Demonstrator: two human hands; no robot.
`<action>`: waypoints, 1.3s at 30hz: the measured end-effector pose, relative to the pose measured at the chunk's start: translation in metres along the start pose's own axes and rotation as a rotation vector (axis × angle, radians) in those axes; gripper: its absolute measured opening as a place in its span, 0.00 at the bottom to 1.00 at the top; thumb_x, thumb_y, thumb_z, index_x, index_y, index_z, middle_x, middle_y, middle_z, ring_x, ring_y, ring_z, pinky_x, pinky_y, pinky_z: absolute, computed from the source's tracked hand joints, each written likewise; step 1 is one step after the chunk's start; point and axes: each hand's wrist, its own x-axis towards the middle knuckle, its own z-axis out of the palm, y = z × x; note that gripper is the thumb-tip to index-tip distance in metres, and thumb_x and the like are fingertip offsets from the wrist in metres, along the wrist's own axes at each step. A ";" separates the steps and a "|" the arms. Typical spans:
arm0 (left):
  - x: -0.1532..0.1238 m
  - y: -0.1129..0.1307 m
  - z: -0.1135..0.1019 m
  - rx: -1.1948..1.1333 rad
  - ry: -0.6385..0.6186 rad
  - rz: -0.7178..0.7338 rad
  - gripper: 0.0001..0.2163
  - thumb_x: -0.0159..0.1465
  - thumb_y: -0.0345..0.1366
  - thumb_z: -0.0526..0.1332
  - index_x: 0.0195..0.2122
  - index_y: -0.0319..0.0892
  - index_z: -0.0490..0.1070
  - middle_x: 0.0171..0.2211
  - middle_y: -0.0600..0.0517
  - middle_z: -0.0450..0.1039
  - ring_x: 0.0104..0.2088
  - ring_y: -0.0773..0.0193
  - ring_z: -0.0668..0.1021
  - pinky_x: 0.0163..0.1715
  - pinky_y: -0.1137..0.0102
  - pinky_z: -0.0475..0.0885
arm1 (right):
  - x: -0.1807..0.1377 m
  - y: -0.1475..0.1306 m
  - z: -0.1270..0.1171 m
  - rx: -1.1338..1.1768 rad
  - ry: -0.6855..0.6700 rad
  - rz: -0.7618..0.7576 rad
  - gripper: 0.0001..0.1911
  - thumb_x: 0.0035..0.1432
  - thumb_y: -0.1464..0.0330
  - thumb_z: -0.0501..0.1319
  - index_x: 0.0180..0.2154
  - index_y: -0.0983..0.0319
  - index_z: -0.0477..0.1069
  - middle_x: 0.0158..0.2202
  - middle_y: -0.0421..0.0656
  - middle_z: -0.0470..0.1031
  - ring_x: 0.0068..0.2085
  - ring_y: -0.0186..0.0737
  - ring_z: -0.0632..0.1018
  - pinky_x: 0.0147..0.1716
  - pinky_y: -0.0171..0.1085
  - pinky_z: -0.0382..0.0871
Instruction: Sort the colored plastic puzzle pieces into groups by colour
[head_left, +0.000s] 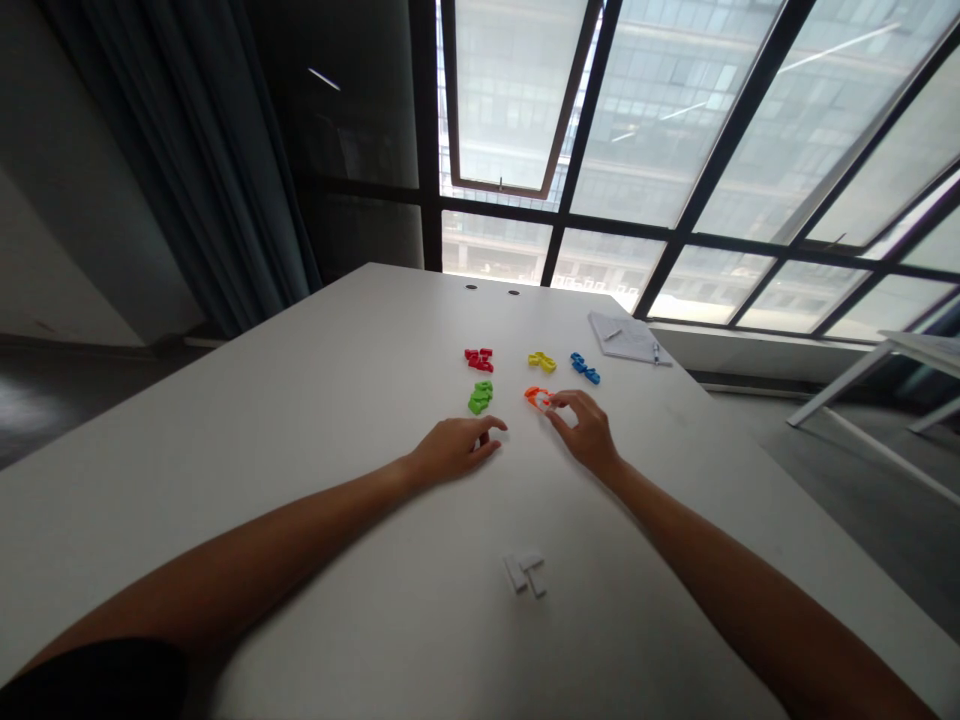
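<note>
My right hand (587, 430) is closed in a pinch on a small white piece (543, 400), right at the small group of orange pieces (532, 392). The fingertips partly hide the white piece. My left hand (457, 446) rests on the white table (337, 400) with its thumb and fingers apart and nothing in them. Just beyond it lies a cluster of green pieces (481, 397). Farther back are small groups of red pieces (478, 360), yellow pieces (541, 361) and blue pieces (585, 368). Loose white pieces (517, 573) lie close to me, between my forearms.
Papers (626, 337) with pens on them lie at the table's right edge. Two dark round grommets (472, 287) are set in the far end. Beyond stand large windows (517, 90), a curtain (225, 160) at left and another table (922, 350) at right.
</note>
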 end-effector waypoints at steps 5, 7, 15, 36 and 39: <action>-0.001 0.000 0.001 0.011 0.001 0.024 0.12 0.70 0.42 0.57 0.51 0.51 0.76 0.35 0.55 0.80 0.32 0.65 0.79 0.35 0.72 0.68 | -0.002 0.063 -0.018 -0.312 0.030 0.279 0.10 0.64 0.64 0.59 0.42 0.62 0.75 0.40 0.48 0.79 0.40 0.47 0.77 0.46 0.46 0.68; 0.000 0.000 0.001 0.016 -0.002 0.028 0.12 0.70 0.42 0.57 0.50 0.51 0.76 0.35 0.55 0.80 0.32 0.65 0.78 0.35 0.72 0.68 | -0.006 0.080 -0.022 -0.420 -0.046 0.385 0.10 0.63 0.66 0.59 0.43 0.62 0.76 0.41 0.50 0.79 0.42 0.49 0.77 0.46 0.46 0.67; 0.001 0.001 0.000 0.036 -0.012 0.057 0.12 0.70 0.41 0.56 0.48 0.50 0.78 0.36 0.55 0.80 0.33 0.64 0.79 0.34 0.71 0.68 | -0.007 0.076 -0.021 -0.407 -0.012 0.359 0.14 0.59 0.69 0.58 0.46 0.63 0.75 0.46 0.53 0.78 0.47 0.53 0.76 0.49 0.49 0.68; 0.001 0.001 0.001 0.059 -0.026 0.064 0.12 0.70 0.42 0.56 0.49 0.50 0.78 0.38 0.53 0.81 0.37 0.62 0.80 0.38 0.70 0.70 | -0.006 -0.075 -0.025 0.498 -0.954 -0.223 0.06 0.62 0.60 0.68 0.39 0.53 0.82 0.37 0.40 0.81 0.43 0.41 0.80 0.52 0.43 0.70; 0.001 0.000 0.001 0.074 -0.016 0.067 0.13 0.71 0.41 0.55 0.49 0.50 0.77 0.39 0.53 0.81 0.37 0.62 0.80 0.38 0.70 0.70 | -0.012 -0.068 -0.012 0.397 -0.734 -0.036 0.07 0.64 0.65 0.64 0.41 0.57 0.80 0.38 0.43 0.81 0.37 0.39 0.80 0.43 0.39 0.74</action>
